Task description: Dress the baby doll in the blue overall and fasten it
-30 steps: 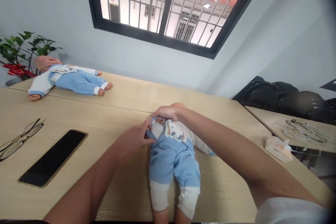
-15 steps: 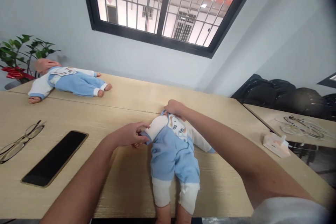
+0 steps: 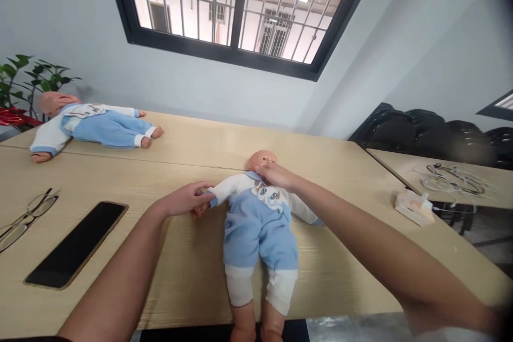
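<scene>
A baby doll (image 3: 262, 160) lies on its back on the table, legs toward me, dressed in a blue-and-white romper (image 3: 256, 224) with an animal face on the chest. My left hand (image 3: 182, 200) pinches the blue-edged sleeve cuff (image 3: 213, 196) on the doll's arm at the left. The doll's small hand sticks out of that cuff, under my fingers. At the neck, my right hand (image 3: 278, 176) is closed on the romper's collar (image 3: 253, 175), just below the doll's face; its fingertips are partly hidden. My right forearm crosses over the doll's other sleeve (image 3: 302, 208).
A second doll (image 3: 104, 125) in a similar outfit lies at the far left near a potted plant (image 3: 36, 83). Glasses (image 3: 28, 218) and a phone (image 3: 78, 243) rest on the left. A white box (image 3: 414, 207) and tangled cables (image 3: 452, 179) lie at the right.
The romper's neckline has come down below the doll's face, which now shows. My left hand has drawn the sleeve outward to the left, straightening the doll's arm. The view has shifted slightly.
</scene>
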Available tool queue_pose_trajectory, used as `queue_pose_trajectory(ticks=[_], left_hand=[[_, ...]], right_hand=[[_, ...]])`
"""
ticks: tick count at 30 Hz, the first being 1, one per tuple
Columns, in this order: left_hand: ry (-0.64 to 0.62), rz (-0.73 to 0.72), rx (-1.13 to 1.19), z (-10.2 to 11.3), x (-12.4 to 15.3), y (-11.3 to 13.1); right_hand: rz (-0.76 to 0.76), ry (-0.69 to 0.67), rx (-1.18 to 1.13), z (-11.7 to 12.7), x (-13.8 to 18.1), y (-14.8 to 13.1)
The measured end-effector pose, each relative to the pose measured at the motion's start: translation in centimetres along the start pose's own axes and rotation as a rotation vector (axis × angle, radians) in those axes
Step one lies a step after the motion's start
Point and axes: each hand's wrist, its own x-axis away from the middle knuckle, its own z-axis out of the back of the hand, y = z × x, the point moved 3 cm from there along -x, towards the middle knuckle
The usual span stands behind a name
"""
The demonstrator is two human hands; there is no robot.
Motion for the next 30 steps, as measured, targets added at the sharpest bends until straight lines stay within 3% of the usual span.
queue_pose_trajectory(ticks=[3,5,9,11,17,21,23,25,30], left_hand=[[0.043,0.02,-0.091,-0.2,-0.1,-0.1],[0.095,0.031,-0.185,-0.3,-0.1,-0.1],[0.163,0.027,-0.305,-0.6,-0.3,0.0],[0.173,0.021,-0.316,-0.8,-0.4,-0.1],[0.153,0.0,-0.345,-0.8,-0.6,-1.1],[0.428,-0.133,-0.61,-0.6,-0.6,0.7],[0.538,-0.247,-0.777,-1.9,-1.2,3.3],[0.539,-0.373,-0.848,-4.6,-2.7,6.5],[0.282,-0.625,-0.892,-12.9,-8.9,12.7]], right_hand=[[0.125,0.136,-0.018,0.6,2.9,3.1],[0.129,0.177,-0.07,0.3,5.3,6.1],[0.206,0.102,-0.269,-2.4,9.8,11.5],[0.242,0.147,-0.369,-3.8,11.2,13.3],[0.232,0.406,-0.513,-5.5,11.8,15.1],[0.216,0.454,-0.709,-5.7,10.8,15.0],[0.228,0.433,-0.749,-5.9,10.5,15.0],[0.242,0.432,-0.697,-6.2,10.4,15.0],[0.205,0.695,-0.289,-6.1,11.7,15.1]])
